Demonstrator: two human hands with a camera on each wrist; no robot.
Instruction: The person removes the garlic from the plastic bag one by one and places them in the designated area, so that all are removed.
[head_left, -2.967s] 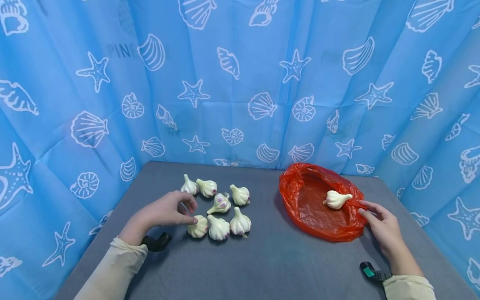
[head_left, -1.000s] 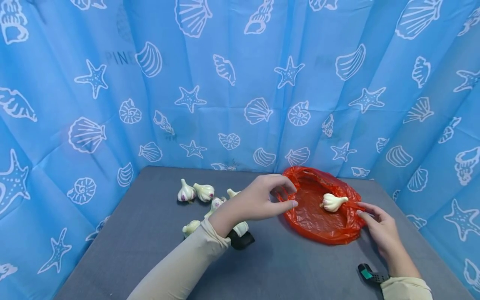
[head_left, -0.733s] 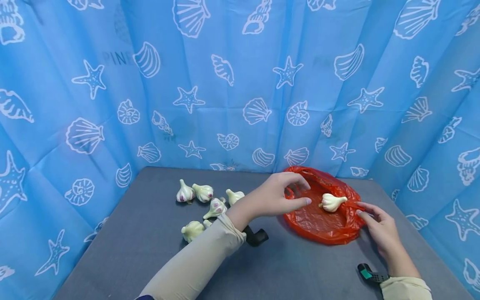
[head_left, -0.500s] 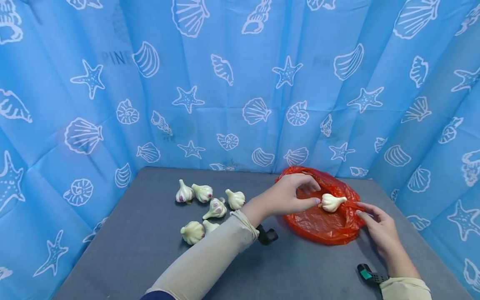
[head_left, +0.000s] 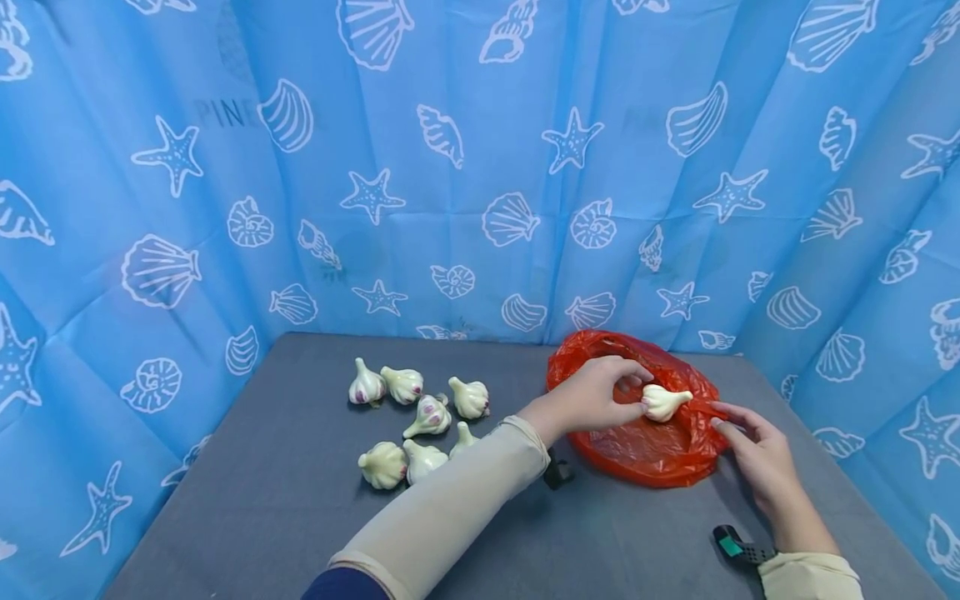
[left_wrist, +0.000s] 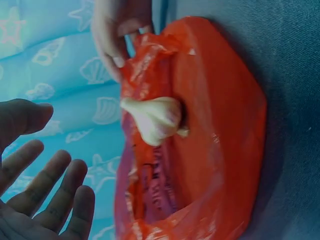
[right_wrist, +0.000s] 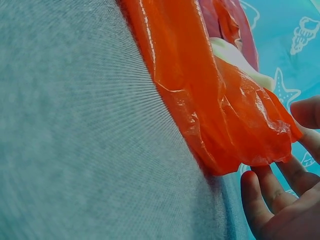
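Note:
A red plastic bag point(head_left: 637, 467) lies with its mouth turned up on the right of the table. One garlic bulb point(head_left: 663, 403) sits in it, its stem towards the right rim. My left hand point(head_left: 600, 392) hovers over the bag beside this bulb; in the left wrist view, the fingers point(left_wrist: 60, 175) are spread and apart from the garlic. At the right rim, my right hand point(head_left: 761, 446) pinches the plastic between thumb and fingers, also seen in the right wrist view with the bag's gathered edge point(right_wrist: 250, 130).
Several garlic bulbs point(head_left: 429, 417) lie in a loose group at the left middle of the grey table point(head_left: 262, 500). My left sleeve point(head_left: 457, 500) hides part of that group. A blue shell-patterned curtain point(head_left: 450, 167) stands behind the table and along its sides.
My left hand has moved right, from the garlic group to over the bag beside the bulb in it. My right hand keeps its pinch on the bag's rim.

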